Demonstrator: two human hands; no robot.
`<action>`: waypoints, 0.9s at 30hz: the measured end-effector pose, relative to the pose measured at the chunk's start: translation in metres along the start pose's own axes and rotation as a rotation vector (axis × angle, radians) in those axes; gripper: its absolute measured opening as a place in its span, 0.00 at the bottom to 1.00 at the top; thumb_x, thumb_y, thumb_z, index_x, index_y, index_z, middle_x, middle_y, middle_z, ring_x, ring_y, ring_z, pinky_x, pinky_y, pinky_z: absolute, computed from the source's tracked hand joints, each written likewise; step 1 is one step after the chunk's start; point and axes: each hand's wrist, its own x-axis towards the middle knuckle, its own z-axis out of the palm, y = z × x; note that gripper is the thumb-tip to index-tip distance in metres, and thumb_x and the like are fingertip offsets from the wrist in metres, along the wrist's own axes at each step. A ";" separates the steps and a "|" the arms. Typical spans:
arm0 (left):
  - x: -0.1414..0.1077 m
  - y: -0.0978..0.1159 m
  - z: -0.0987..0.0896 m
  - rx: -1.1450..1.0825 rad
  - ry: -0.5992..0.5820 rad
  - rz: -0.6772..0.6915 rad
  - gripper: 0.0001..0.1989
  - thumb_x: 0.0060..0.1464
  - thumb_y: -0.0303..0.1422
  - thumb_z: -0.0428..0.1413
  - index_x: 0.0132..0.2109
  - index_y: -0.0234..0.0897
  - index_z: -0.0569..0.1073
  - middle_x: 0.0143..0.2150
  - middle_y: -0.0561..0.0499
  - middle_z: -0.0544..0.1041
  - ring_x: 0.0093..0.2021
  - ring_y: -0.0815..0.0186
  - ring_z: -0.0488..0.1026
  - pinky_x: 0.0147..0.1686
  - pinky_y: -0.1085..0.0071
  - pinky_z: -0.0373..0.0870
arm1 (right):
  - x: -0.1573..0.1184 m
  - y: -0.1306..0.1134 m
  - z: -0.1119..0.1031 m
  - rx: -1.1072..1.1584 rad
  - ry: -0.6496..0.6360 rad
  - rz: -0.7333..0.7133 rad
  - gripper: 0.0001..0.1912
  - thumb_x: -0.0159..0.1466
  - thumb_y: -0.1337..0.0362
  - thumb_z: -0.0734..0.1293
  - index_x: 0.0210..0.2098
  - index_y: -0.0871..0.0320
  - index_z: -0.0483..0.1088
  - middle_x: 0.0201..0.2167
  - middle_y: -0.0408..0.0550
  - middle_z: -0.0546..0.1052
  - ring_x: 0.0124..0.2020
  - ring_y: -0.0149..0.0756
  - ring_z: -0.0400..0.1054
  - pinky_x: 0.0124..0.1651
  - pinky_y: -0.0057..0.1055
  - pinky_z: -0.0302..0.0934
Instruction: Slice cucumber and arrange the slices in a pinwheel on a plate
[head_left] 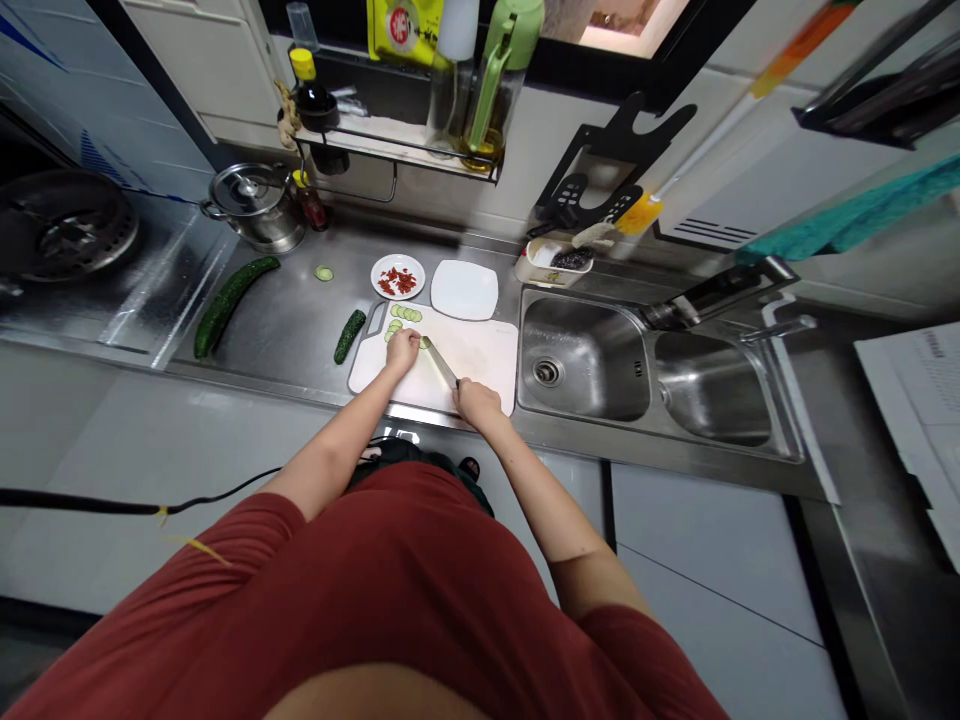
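My right hand (478,404) is closed round the handle of a knife (440,362), whose blade points up and left over the white cutting board (480,352). By the blade's tip, my left hand (403,351) is on the board with its fingers drawn together; what they hold, if anything, is too small to tell. Several pale green cucumber slices (406,313) lie at the board's upper left, just beyond my left hand. A short piece of cucumber (349,337) rests on the steel counter, left of the board.
Behind the board are a plate of chopped red pieces (398,277) and a white square plate (464,290). A double sink (585,355) adjoins the right side. Leftward are a long green cucumber (232,303), a lidded pot (259,207) and a small green slice (323,273).
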 end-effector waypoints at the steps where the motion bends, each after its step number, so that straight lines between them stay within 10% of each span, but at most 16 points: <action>1: 0.000 0.000 0.000 0.001 0.000 0.001 0.13 0.53 0.26 0.49 0.39 0.34 0.79 0.39 0.44 0.77 0.42 0.59 0.72 0.46 0.66 0.67 | 0.001 -0.001 0.000 0.003 0.005 0.002 0.19 0.69 0.61 0.54 0.51 0.65 0.68 0.46 0.64 0.76 0.48 0.47 0.72 0.46 0.37 0.63; 27: -0.001 0.008 -0.005 0.057 -0.013 -0.006 0.12 0.51 0.27 0.50 0.38 0.35 0.78 0.37 0.44 0.76 0.41 0.59 0.72 0.46 0.65 0.67 | -0.018 0.018 0.023 0.018 0.007 0.019 0.18 0.70 0.59 0.55 0.50 0.64 0.68 0.44 0.62 0.77 0.47 0.47 0.73 0.46 0.37 0.63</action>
